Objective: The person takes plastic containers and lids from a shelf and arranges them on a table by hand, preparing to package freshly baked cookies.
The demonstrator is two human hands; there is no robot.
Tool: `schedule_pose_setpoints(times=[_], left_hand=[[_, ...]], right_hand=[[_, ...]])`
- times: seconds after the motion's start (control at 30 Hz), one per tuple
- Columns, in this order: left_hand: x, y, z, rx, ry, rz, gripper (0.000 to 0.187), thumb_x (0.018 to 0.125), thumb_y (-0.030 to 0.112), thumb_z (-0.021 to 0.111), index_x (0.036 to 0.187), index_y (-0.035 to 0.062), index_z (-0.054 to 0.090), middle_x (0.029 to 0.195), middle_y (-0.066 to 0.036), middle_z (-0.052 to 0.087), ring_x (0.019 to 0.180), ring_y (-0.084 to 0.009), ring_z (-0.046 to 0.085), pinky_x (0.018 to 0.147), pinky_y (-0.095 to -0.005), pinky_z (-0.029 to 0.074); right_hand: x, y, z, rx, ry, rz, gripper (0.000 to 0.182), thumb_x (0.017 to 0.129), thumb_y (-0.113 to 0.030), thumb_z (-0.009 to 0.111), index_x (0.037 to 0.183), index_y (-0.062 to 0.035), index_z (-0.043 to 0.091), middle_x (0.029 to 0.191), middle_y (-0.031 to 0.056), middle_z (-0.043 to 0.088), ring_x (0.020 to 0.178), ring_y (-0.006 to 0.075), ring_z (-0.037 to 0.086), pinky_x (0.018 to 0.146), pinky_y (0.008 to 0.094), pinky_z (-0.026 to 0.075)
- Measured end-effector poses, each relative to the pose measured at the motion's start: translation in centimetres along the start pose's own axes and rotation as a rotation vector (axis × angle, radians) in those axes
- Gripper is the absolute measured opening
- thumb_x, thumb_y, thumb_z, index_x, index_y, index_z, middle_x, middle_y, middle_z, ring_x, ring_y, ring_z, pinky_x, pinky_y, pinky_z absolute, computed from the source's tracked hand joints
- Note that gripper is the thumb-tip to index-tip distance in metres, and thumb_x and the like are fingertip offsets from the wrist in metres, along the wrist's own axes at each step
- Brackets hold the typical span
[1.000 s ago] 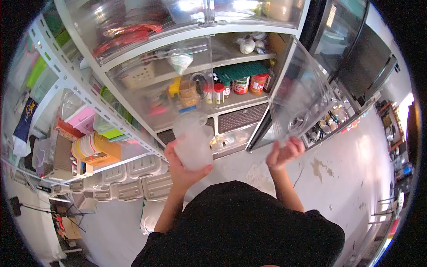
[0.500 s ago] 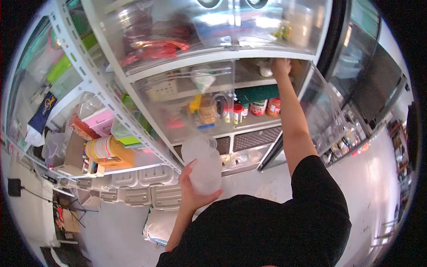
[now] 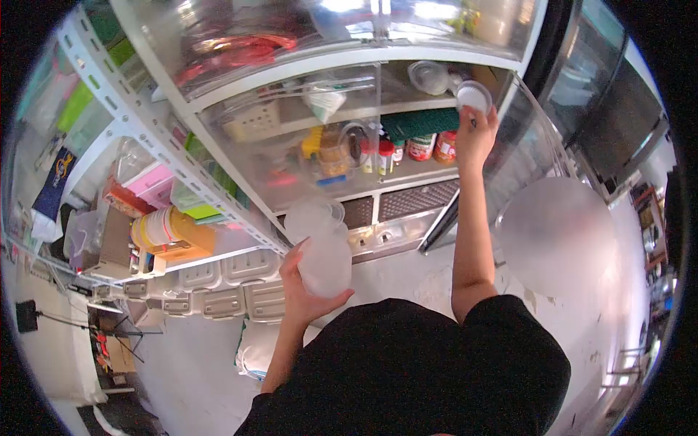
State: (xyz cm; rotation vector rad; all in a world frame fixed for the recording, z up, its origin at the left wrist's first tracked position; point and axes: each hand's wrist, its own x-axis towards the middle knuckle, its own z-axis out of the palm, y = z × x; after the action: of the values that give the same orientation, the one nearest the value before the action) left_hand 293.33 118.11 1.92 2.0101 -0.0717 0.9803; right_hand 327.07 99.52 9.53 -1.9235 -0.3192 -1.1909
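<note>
My left hand (image 3: 309, 280) is wrapped round a stack of frosted, translucent plastic containers or lids (image 3: 326, 261), held in front of the cabinet's lower part. Smaller clear round pieces (image 3: 316, 216) stick out at its top. My right hand (image 3: 478, 134) is raised at the open right side of the cabinet and grips a small round translucent plastic lid or cup (image 3: 474, 96) by its edge. Just left of it, a clear plastic container (image 3: 430, 77) lies on the upper shelf. Red-lidded jars (image 3: 421, 147) stand on the shelf below, beside a dark green textured sheet (image 3: 422, 123).
Clear doors front the cabinet's left half (image 3: 291, 149). An open clear door (image 3: 531, 134) stands right of my arm. A white slotted rack (image 3: 156, 156) holds boxes at left, above grey lidded bins (image 3: 225, 304). A large, blurred pale round shape (image 3: 556, 236) appears at right.
My right hand has drawn out from the upper shelf and now shows a small round plastic piece. A clear container is now visible there. My left hand keeps its stack. The view has shifted slightly.
</note>
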Motion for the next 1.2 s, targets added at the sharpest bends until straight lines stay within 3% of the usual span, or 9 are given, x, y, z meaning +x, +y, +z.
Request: schedule_pose_setpoints(times=[0.13, 0.23, 0.27, 0.33, 0.5, 0.77, 0.9, 1.1, 1.2], left_hand=[[0.1, -1.2, 1.4, -0.063, -0.023, -0.005, 0.1, 0.048, 0.026, 0.087, 0.123, 0.0118, 0.022, 0.126, -0.021, 0.036, 0.117, -0.0324, 0.04, 0.097, -0.0459, 0.034], [0.3, -2.0, 2.5, -0.119, 0.035, -0.045, 0.101, 0.048, 0.027, 0.087, 0.122, 0.0103, 0.021, 0.125, -0.02, 0.036, 0.117, -0.0309, 0.04, 0.096, -0.0447, 0.035], [0.1, -2.4, 2.9, -0.156, 0.065, -0.083, 0.102, 0.049, 0.028, 0.087, 0.123, 0.0086, 0.02, 0.125, -0.019, 0.035, 0.116, -0.0298, 0.04, 0.096, -0.0438, 0.035], [0.7, -2.0, 3.1, -0.036, 0.06, -0.082, 0.103, 0.049, 0.028, 0.087, 0.124, 0.0082, 0.019, 0.125, -0.018, 0.035, 0.115, -0.0295, 0.04, 0.096, -0.0437, 0.036], [1.4, -2.0, 4.8, 0.063, 0.128, -0.05, 0.104, 0.051, 0.029, 0.086, 0.126, 0.0073, 0.017, 0.124, -0.018, 0.035, 0.113, -0.0283, 0.042, 0.094, -0.0424, 0.037], [0.3, 1.9, 7.7, 0.233, 0.473, -0.003, 0.103, 0.05, 0.026, 0.086, 0.126, 0.0056, 0.02, 0.126, -0.018, 0.034, 0.114, -0.0282, 0.041, 0.094, -0.0418, 0.038], [-4.6, 5.1, 8.7, 0.473, 0.652, -0.118, 0.105, 0.05, 0.027, 0.087, 0.126, 0.0038, 0.018, 0.125, -0.018, 0.033, 0.114, -0.0285, 0.041, 0.094, -0.0421, 0.037], [-15.1, 16.0, 11.6, 0.762, 0.915, -0.374, 0.102, 0.048, 0.023, 0.087, 0.123, 0.0048, 0.021, 0.125, -0.019, 0.035, 0.116, -0.0292, 0.04, 0.096, -0.0421, 0.034], [-20.4, 22.5, 14.0, 0.94, 1.04, -0.505, 0.098, 0.048, 0.019, 0.086, 0.122, 0.0061, 0.022, 0.124, -0.02, 0.04, 0.113, -0.0312, 0.045, 0.093, -0.0428, 0.038]], right_hand=[[-7.6, -1.8, -7.3, 0.121, -0.157, 0.019, 0.014, 0.083, -0.012, 0.061, 0.09, -0.0008, 0.061, 0.124, 0.0267, 0.045, 0.116, 0.039, 0.045, 0.095, 0.0407, 0.036], [-10.1, -3.6, -14.7, 0.301, -0.506, 0.064, 0.009, 0.076, -0.004, 0.065, 0.083, -0.0016, 0.061, 0.127, 0.0245, 0.044, 0.119, 0.0368, 0.043, 0.096, 0.0383, 0.036], [-10.4, -3.6, -16.9, 0.408, -0.594, 0.085, 0.009, 0.073, -0.005, 0.068, 0.08, -0.0031, 0.062, 0.129, 0.0219, 0.044, 0.121, 0.0359, 0.042, 0.1, 0.0443, 0.031], [-9.9, -4.1, -21.4, 0.209, -0.664, -0.096, 0.008, 0.071, -0.01, 0.069, 0.075, -0.0059, 0.064, 0.13, 0.0191, 0.045, 0.125, 0.035, 0.038, 0.106, 0.0509, 0.017], [-7.6, -1.9, -25.8, 0.209, -0.677, -0.148, 0.011, 0.071, -0.021, 0.07, 0.068, -0.0113, 0.066, 0.129, 0.018, 0.047, 0.129, 0.0354, 0.031, 0.107, 0.0531, -0.001], [-3.8, 0.0, -22.7, 0.76, -0.928, -0.229, 0.008, 0.067, -0.012, 0.073, 0.069, -0.0124, 0.065, 0.128, 0.0192, 0.046, 0.121, 0.0358, 0.042, 0.105, 0.0572, 0.005], [-2.0, -0.1, -18.1, 0.973, -1.176, -0.516, 0.004, 0.072, -0.011, 0.066, 0.075, -0.0089, 0.064, 0.128, 0.0243, 0.044, 0.124, 0.0355, 0.038, 0.107, 0.0508, 0.011], [-1.9, -1.5, -6.9, 1.276, -1.129, -0.475, 0.012, 0.083, -0.017, 0.062, 0.086, -0.0057, 0.06, 0.134, 0.0164, 0.041, 0.124, 0.03, 0.038, 0.102, 0.0437, 0.027], [-2.7, -1.6, -0.8, 1.439, -1.212, -0.223, 0.011, 0.084, -0.012, 0.06, 0.09, -0.0029, 0.059, 0.136, 0.0154, 0.039, 0.125, 0.0299, 0.037, 0.1, 0.0402, 0.032]])
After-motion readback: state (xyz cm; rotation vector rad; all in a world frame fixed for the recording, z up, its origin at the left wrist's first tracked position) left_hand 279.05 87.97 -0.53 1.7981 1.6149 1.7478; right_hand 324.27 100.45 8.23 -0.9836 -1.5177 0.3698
